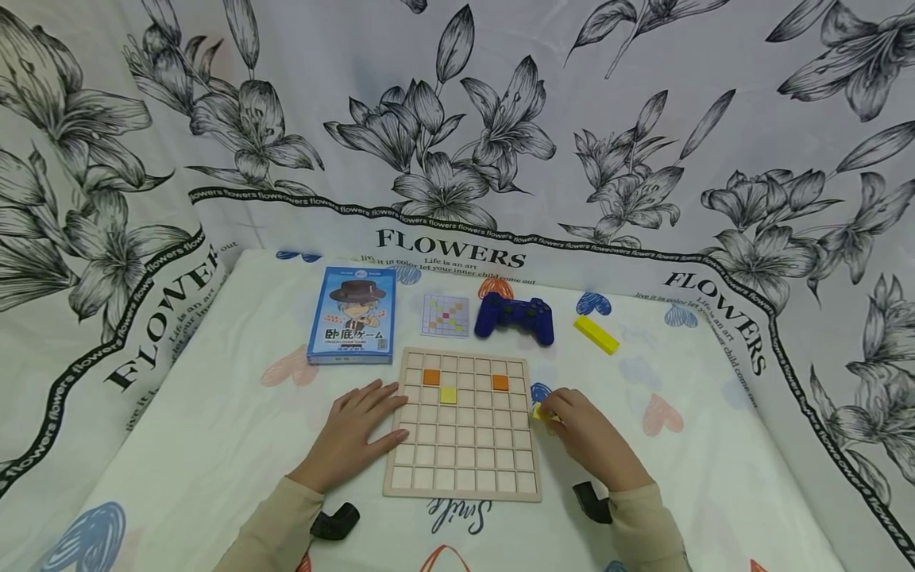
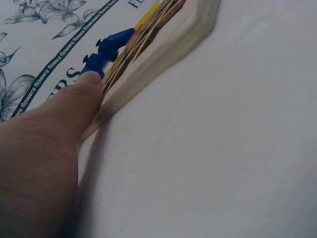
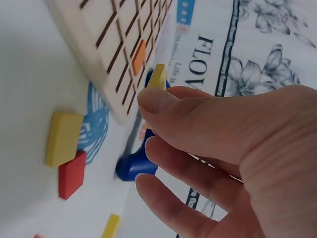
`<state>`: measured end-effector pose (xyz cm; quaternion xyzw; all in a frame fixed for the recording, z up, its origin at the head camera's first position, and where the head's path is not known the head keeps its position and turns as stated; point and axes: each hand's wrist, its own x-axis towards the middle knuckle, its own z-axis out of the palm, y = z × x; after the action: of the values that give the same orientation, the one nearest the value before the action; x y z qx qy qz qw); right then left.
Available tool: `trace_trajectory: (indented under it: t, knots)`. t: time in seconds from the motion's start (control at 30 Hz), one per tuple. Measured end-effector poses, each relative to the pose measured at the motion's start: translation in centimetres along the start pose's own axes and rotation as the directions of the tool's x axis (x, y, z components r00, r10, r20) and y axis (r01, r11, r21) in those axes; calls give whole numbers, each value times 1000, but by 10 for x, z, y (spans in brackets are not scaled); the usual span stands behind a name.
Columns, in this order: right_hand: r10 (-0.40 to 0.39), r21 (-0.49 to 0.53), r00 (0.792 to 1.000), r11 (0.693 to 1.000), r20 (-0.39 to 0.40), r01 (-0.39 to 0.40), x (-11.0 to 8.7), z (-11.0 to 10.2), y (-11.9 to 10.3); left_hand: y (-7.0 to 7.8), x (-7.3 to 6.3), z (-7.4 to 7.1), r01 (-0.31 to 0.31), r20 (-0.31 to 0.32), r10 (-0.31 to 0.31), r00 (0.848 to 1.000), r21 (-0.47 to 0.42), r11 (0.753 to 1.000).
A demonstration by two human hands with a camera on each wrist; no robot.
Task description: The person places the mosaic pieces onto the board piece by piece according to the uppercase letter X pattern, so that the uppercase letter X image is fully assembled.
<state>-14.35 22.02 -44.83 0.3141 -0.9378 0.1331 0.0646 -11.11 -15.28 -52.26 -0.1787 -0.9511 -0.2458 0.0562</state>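
A square wooden grid board (image 1: 468, 480) lies on the table with two orange tiles (image 1: 432, 377) and one yellow tile (image 1: 448, 395) in its upper cells. My left hand (image 1: 360, 433) rests along the board's left edge, fingers spread; its thumb (image 2: 89, 89) touches the rim in the left wrist view. Just off the right edge, my right hand (image 1: 582, 429) pinches a small yellow tile (image 3: 157, 78) between thumb and forefinger. Below that hand, another yellow tile (image 3: 64, 138) and a red tile (image 3: 72, 174) lie on the cloth, mostly hidden in the head view.
Behind the board stand a blue game box (image 1: 353, 318), a printed pattern card (image 1: 445, 315) and a blue game controller (image 1: 515, 318). A yellow bar (image 1: 596, 334) lies farther right. A flowered curtain (image 1: 457, 95) hangs at the back and sides.
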Motion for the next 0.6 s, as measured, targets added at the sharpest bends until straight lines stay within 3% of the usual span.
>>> trace_trajectory:
  t: [0.3,0.6]
  knots:
    - [-58,7,998,998,3,58,29,6,-9,1,-1,1,-28,-46,28,999,5,1000]
    - [-103,76,994,992,33,100,49,16,-16,1,-1,1,-24,-43,24,999,4,1000]
